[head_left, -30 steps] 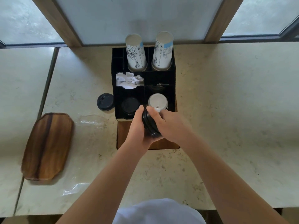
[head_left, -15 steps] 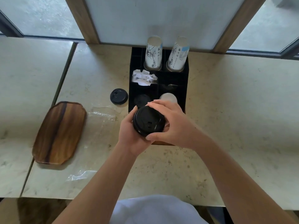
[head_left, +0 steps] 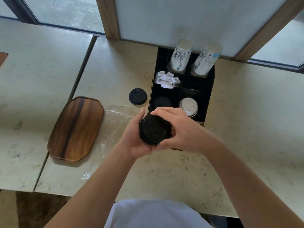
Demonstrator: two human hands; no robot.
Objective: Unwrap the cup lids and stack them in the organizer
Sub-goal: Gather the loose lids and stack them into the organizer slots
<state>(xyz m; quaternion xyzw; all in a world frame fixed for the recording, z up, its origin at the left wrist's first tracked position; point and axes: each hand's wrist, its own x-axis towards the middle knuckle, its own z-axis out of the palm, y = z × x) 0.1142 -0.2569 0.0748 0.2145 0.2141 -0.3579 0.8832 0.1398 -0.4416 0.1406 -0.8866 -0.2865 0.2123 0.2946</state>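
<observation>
A stack of black cup lids (head_left: 154, 130) is held between both hands just in front of the black organizer (head_left: 209, 89). My left hand (head_left: 134, 139) cups the stack from below and the left. My right hand (head_left: 182, 129) wraps over its top and right side. In the organizer's near row, black lids (head_left: 162, 102) lie in the left slot and white lids (head_left: 188, 106) in the right slot. One loose black lid (head_left: 137, 96) lies on the counter left of the organizer. Clear plastic wrap (head_left: 117, 119) lies flat on the counter beside my left hand.
Two stacks of paper cups (head_left: 181, 56) (head_left: 205, 60) stand upside down in the organizer's back row, with crumpled white paper (head_left: 167, 79) in a middle slot. A wooden tray (head_left: 76, 129) lies to the left. A window wall runs behind the counter.
The lid stack has tipped from edge-on to showing its top face, staying between both hands. The view has shifted, so the organizer now sits further right.
</observation>
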